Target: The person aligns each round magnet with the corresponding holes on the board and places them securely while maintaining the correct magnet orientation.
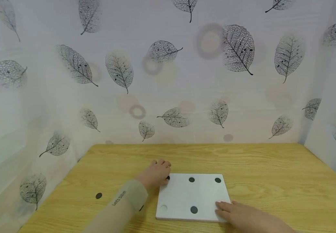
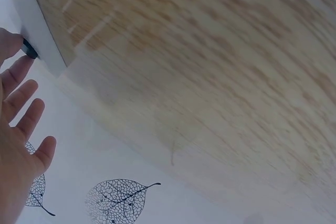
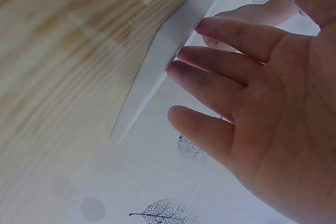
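A white rectangular board with round hollows lies on the table. Near its back left corner, my left hand pinches a dark disc between thumb and forefinger, while the other fingers spread loosely. More dark discs sit on the board: one at the back middle, one at the back right and one at the front middle. The front left hollow is bare. My right hand rests straight fingers on the board's front right part, hiding that corner.
A loose dark disc lies on the wooden table to the left. Another small dark piece shows beside the left sleeve. A leaf-patterned curtain stands behind the table and along both sides.
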Available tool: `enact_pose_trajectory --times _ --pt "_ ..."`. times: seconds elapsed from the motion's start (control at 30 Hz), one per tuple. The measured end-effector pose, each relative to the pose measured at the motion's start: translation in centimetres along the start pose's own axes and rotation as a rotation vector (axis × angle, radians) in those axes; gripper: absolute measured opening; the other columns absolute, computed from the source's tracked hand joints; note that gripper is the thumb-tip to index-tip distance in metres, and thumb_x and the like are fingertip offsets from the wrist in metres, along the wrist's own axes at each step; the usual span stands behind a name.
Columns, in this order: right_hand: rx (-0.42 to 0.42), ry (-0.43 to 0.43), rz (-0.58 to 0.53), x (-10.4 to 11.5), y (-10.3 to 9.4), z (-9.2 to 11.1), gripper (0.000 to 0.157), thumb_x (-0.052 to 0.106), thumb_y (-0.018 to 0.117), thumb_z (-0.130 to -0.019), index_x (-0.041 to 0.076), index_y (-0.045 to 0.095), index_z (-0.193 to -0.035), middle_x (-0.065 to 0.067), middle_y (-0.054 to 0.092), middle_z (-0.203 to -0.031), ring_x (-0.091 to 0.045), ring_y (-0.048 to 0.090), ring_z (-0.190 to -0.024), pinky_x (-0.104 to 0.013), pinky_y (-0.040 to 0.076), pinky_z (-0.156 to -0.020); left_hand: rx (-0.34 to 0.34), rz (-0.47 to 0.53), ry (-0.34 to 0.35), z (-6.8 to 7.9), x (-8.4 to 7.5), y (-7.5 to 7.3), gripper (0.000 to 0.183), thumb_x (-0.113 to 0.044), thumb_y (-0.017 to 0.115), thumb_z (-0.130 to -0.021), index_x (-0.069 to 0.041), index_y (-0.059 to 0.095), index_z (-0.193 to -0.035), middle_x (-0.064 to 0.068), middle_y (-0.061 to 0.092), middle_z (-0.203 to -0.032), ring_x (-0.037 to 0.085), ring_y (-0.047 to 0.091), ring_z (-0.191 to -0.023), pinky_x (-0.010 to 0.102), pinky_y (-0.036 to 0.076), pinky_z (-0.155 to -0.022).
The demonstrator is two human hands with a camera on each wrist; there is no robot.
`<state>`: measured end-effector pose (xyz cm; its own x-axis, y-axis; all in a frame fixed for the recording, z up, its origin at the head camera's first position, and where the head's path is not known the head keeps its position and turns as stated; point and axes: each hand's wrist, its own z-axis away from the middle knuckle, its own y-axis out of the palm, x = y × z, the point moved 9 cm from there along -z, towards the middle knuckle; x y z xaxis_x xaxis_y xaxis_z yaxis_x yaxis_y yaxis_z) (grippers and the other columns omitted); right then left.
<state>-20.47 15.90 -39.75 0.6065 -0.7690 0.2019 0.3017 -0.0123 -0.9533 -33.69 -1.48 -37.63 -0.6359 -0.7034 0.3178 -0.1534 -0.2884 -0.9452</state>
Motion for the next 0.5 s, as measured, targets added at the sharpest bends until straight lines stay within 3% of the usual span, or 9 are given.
enact_pose_trajectory --times 0.5 --pt "-0.004 -0.018 0.027 0.19 -0.07 -0.04 0.078 0.066 0.048 -0.071 0.012 0.048 -0.127 0.001 0.042 -0.131 -0.032 0.045 -0.111 -0.043 0.038 -0.087 -0.001 0.056 -0.015 0.29 0.69 0.37 0.029 -0.031 0.061 -0.081 -0.011 0.059 -0.102 0.003 0.044 -0.126 0.023 0.038 -0.113 0.042 0.034 -0.091"
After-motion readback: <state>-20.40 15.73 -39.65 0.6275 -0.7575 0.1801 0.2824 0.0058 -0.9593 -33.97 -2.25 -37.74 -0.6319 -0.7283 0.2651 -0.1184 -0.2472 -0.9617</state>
